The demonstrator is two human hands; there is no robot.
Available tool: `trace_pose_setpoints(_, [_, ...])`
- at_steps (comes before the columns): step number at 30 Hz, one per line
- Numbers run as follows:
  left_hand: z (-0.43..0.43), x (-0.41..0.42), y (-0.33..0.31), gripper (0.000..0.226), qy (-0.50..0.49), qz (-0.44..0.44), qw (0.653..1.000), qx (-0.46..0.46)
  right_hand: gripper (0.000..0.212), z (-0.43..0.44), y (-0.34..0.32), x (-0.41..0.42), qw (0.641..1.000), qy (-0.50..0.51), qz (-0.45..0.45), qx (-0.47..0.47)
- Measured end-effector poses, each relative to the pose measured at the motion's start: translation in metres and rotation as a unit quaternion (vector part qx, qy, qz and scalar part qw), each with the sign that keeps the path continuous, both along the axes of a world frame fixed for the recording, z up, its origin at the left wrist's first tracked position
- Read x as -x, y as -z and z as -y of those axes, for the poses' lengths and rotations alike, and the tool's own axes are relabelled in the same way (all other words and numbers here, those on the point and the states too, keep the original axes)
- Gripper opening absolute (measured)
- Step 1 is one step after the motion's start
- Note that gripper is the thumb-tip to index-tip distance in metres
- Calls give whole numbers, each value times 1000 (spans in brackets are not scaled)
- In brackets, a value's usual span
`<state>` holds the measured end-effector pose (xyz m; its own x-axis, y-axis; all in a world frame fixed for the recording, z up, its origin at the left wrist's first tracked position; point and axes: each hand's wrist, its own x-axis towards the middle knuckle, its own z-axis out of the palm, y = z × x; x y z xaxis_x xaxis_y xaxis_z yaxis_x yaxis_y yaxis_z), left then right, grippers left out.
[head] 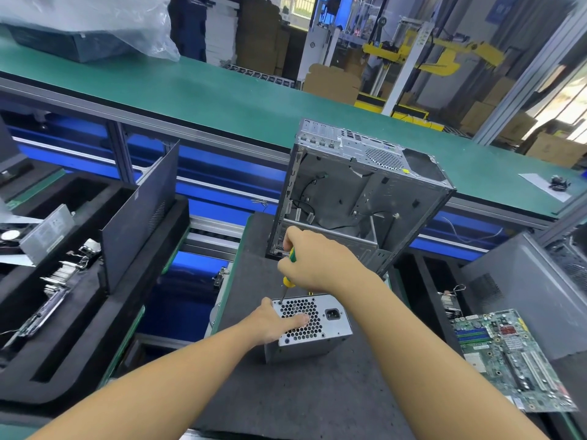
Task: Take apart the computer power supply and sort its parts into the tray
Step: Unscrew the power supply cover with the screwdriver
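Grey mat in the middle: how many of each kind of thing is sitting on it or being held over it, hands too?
Power supply: 1
Computer case: 1
Screwdriver: 1
Hands: 2, the left hand holding the power supply and the right hand gripping the screwdriver
Total: 5

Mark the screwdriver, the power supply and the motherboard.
Screwdriver [287, 280]: head view, yellow band of its handle.
Power supply [305, 350]: head view, grey side wall facing the camera.
Motherboard [508, 354]: head view, middle of the green board.
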<state>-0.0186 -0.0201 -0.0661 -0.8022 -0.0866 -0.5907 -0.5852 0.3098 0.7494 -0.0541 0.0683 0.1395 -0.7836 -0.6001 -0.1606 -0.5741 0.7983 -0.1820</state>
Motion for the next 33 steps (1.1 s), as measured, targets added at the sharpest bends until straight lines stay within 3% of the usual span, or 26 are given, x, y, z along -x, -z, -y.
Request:
trace_pose_setpoints(3, [0, 0, -1, 142, -4, -2, 1000, -5, 26, 2, 2, 0, 1000, 14, -15, 14])
trace_pose_setpoints(10, [0, 0, 0, 138, -9, -5, 1000, -12, 7, 2, 1, 4, 997, 18, 42, 60])
trace_pose_setpoints(16, [0, 0, -1, 124, -10, -10, 1000, -11, 15, 1, -1, 6, 999, 13, 40, 17])
trace_pose_setpoints(20, [0, -1, -3, 134, -11, -7, 1000, -12, 25, 3, 4, 8, 1000, 5, -23, 17])
trace_pose_setpoints(25, [-1, -4, -8, 144, -13, 2, 1000, -15, 10, 3, 2, 13, 999, -27, 16, 26])
trace_pose_setpoints(29, [-1, -6, -9, 148, -15, 3, 1000, -5, 20, 0, -5, 15, 997, -54, 48, 1])
trace_pose_setpoints(33, [-2, -5, -9, 147, -13, 9, 1000, 4, 21, -2, 1, 13, 998, -53, -14, -22])
